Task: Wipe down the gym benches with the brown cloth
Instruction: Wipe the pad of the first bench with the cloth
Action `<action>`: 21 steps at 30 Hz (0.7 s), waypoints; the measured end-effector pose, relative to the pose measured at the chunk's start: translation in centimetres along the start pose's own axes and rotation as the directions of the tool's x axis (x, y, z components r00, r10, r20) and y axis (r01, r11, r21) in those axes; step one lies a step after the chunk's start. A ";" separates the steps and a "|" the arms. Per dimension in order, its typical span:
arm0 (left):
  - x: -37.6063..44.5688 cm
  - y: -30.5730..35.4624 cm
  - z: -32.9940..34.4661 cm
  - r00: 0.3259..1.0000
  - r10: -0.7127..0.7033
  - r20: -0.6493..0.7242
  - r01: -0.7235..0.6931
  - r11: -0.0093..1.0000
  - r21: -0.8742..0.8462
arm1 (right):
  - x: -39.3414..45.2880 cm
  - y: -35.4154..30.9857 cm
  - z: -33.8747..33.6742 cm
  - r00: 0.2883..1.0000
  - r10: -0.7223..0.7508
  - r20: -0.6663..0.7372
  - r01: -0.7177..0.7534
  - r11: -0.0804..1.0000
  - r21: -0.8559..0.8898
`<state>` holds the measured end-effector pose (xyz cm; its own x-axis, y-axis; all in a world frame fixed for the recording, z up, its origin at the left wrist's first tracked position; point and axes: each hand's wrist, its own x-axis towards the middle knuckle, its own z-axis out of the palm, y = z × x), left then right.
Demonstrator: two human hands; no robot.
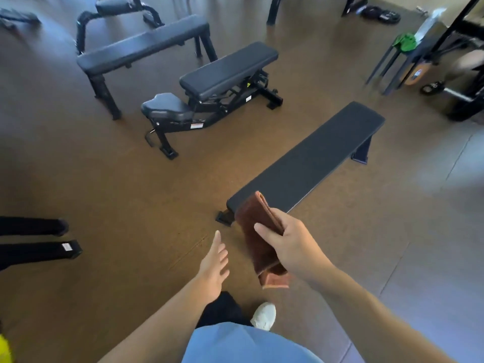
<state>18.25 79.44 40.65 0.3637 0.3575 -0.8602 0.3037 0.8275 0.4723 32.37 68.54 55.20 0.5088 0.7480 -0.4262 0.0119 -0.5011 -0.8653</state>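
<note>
From the head view, the wiping looks barely begun, if at all: the folded brown cloth [258,231] hangs in the air just above the near end of the long flat black padded bench [309,158], not yet pressed to its top, and no wet or wiped streak can be told on the pad. The black adjustable bench with a separate seat pad [222,74] and the longer flat black bench behind it [141,45] stand well apart across the brown floor [117,184], both untouched, so by my judgement all three are left to do. The right hand [285,244] is clamped on the cloth, thumb on the near face and fingers curled round the far side, the cloth drooping below the palm. The left hand [213,263] reaches forward with fingers straight and spread, holding nothing and touching nothing.
</note>
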 end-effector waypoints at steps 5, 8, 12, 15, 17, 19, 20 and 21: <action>1.9 -1.3 -0.4 0.969 -0.111 0.219 0.192 0.900 -0.392 | 1.2 -3.6 -3.3 0.995 0.059 0.082 -0.093 0.847 0.523; 1.7 0.3 -0.3 0.928 0.106 0.358 0.131 0.806 -0.577 | 4.5 -3.1 -5.4 0.992 0.124 0.033 -0.123 0.850 0.513; 2.1 3.8 -0.3 0.967 0.123 0.222 0.033 0.807 -0.590 | 9.7 -0.6 -7.3 0.978 0.207 0.026 -0.202 0.903 0.379; 4.5 5.6 0.3 0.990 0.075 0.117 -0.021 0.915 -0.404 | 13.7 1.3 -8.3 0.966 0.257 0.029 -0.257 0.941 0.220; 5.8 7.0 1.6 0.996 0.069 0.054 -0.048 0.942 -0.332 | 16.3 2.4 -8.8 0.962 0.274 -0.015 -0.273 0.961 0.052; 6.9 8.7 3.4 0.996 0.082 0.047 -0.068 0.965 -0.252 | 18.5 3.1 -9.0 0.964 0.261 -0.061 -0.266 0.958 -0.110; 7.4 9.6 4.2 0.994 0.100 0.048 -0.090 0.979 -0.181 | 19.4 3.3 -8.7 0.963 0.256 -0.088 -0.268 0.947 -0.176; 7.8 10.4 5.1 0.989 0.134 0.065 -0.129 0.988 -0.080 | 20.3 3.1 -8.2 0.961 0.256 -0.103 -0.273 0.937 -0.220</action>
<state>28.78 88.63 39.82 0.4576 0.4362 -0.7748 0.1833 0.8064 0.5622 49.77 78.58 46.03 0.5808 0.5458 -0.6040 0.0612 -0.7691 -0.6362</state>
